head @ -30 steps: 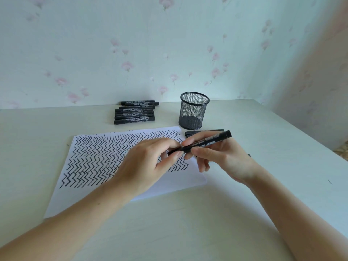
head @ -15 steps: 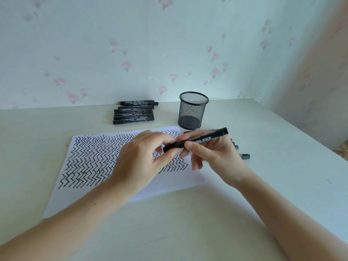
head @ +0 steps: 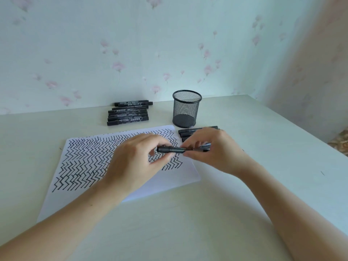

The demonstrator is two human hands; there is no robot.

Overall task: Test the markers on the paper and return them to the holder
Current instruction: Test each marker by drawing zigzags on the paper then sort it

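Note:
Both hands hold one black marker (head: 174, 149) level above the right part of the paper (head: 175, 182). My left hand (head: 135, 162) pinches its left end, the cap end, between thumb and fingers. My right hand (head: 216, 151) grips the barrel on the right. The white paper is covered with black zigzag lines. The black mesh holder (head: 186, 109) stands upright behind the paper; nothing shows inside it. A row of several black markers (head: 129, 114) lies left of the holder. More markers (head: 190, 131) lie just behind my right hand, partly hidden.
The pale table (head: 188, 223) meets a flowered wall at the back. Its right edge (head: 301, 129) runs diagonally toward me. A small dark mark (head: 322, 173) sits on the table at right.
The marker has dropped from a tilt to level and come lower, closer to the paper. My left fingers have shifted along its left end. The markers behind my right hand are more exposed.

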